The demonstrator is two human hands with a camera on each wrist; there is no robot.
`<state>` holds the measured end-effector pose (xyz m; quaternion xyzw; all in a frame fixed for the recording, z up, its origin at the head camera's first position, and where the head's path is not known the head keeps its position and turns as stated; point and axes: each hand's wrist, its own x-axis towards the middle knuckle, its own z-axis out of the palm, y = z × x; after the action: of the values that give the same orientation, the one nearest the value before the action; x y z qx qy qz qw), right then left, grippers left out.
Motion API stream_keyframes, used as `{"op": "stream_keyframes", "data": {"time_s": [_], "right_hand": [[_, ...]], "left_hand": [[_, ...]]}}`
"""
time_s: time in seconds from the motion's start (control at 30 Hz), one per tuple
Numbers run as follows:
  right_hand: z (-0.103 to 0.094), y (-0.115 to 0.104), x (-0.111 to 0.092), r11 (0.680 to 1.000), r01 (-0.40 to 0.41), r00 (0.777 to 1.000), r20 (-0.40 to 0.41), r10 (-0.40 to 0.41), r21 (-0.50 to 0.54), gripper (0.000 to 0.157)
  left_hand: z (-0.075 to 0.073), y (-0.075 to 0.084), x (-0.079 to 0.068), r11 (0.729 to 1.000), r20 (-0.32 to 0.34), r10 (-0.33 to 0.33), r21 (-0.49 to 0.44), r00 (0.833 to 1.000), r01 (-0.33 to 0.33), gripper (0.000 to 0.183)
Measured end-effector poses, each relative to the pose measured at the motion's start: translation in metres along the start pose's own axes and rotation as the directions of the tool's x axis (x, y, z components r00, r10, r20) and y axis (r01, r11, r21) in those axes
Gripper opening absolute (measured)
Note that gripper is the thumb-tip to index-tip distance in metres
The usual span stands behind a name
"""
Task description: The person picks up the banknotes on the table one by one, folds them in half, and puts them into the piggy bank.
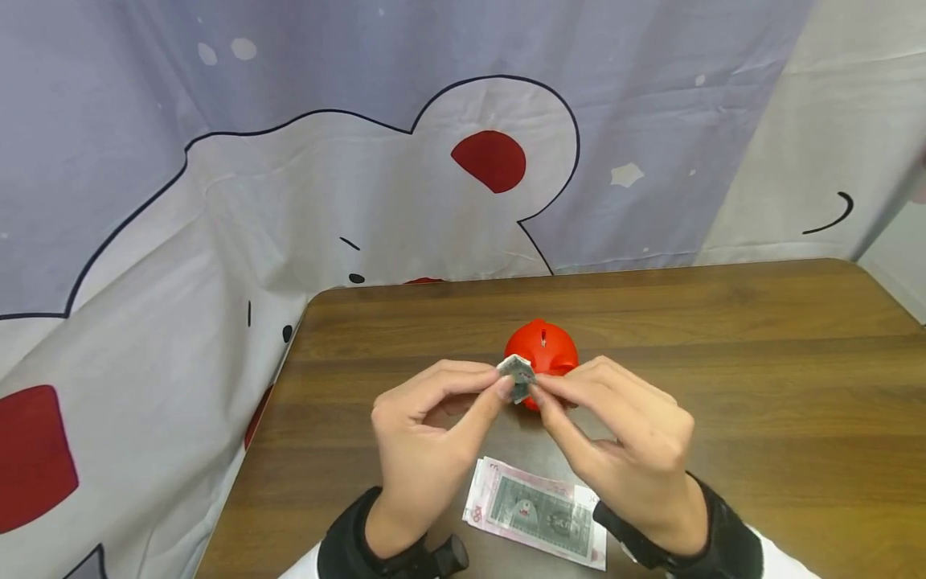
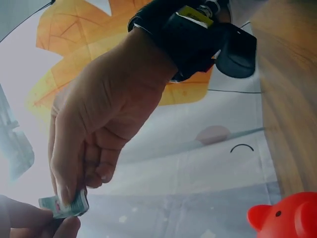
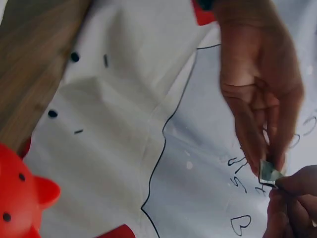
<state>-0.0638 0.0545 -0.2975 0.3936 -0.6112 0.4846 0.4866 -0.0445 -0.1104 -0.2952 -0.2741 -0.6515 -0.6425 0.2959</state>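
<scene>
Person at a wooden table (image 1: 760, 378), both hands raised, meeting over a small folded note (image 1: 519, 379). Left hand (image 1: 423, 450): thumb and fingertips close together, pinching the note's left side. Right hand (image 1: 647, 450): thumb and forefinger likewise narrow, pinching its right side. Fingertip grip probably because the note is folded so small; a whole-hand hold would cover it. Gripping both sides likely keeps the folds from springing open. Note is up off the table; seen from the head, it overlaps the front of the red piggy bank (image 1: 557, 350), though the wrist views show it well apart from it.

Bank stands on the table beyond the hands, slit showing on top, touched by neither hand. Its place straight ahead looks handy for both arms. Pink-edged bills (image 1: 538, 519) lie flat, slightly slanted, in a loose stack between bank and person; close in, I'd guess, for easy reach. Right cuff (image 1: 716, 531) overlaps the stack's corner from here; can't tell whether they touch. Printed cloth (image 1: 311, 193) hangs behind, likely just a backdrop.
</scene>
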Motion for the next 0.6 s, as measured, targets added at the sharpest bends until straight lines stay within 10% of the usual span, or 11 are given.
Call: {"op": "stream_keyframes", "data": {"time_s": [0.3,0.6], "right_hand": [[0.013,-0.001,0.001,0.978,0.194,0.978,-0.062,-0.200,-0.081,0.021],[0.005,0.000,0.003,0.999,0.034,0.997,0.062,-0.036,0.029,0.017]], "left_hand": [[0.001,-0.002,-0.001,0.997,0.026,0.057,-0.044,0.998,-0.056,0.022],[-0.003,-0.002,0.001,0.994,0.014,-0.091,-0.054,0.996,0.091,0.015]]}}
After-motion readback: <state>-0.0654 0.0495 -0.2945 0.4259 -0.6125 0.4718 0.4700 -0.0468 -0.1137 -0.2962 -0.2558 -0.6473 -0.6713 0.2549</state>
